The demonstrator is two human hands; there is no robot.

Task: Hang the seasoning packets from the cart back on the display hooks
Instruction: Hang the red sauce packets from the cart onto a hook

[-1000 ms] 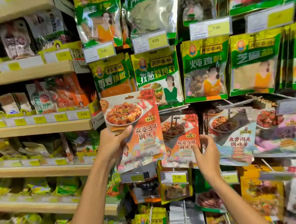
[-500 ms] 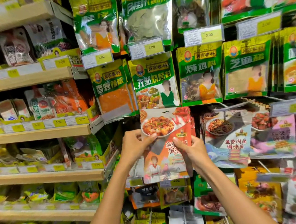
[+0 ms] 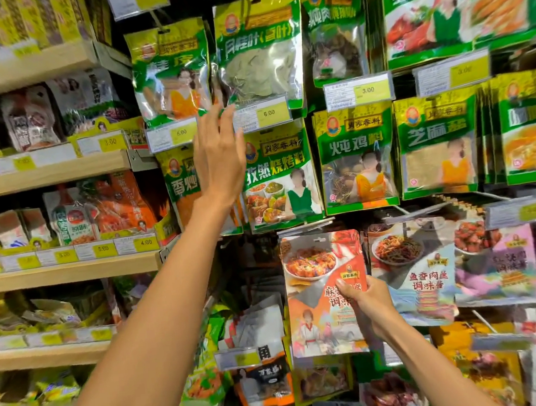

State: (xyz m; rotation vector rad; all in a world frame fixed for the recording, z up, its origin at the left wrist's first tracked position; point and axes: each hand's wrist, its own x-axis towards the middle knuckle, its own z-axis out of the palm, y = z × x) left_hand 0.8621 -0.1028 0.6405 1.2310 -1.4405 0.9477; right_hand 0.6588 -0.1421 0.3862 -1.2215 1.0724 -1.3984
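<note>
Orange and upright, one seasoning packet [image 3: 315,296] stood long axis vertical, hole topmost, just under the display hooks [image 3: 415,212], pinched by the right hand [image 3: 366,301], while the left hand [image 3: 219,155] was raised, fingers straight, empty.

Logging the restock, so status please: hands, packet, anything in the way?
Left hand open, raised before the green packets. Right hand pinches the orange packet, level with its row. Nothing seen blocking it.

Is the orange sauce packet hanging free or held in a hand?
Held: the right hand pinches the orange sauce packet upright; whether it's on a hook, cannot tell.
</note>
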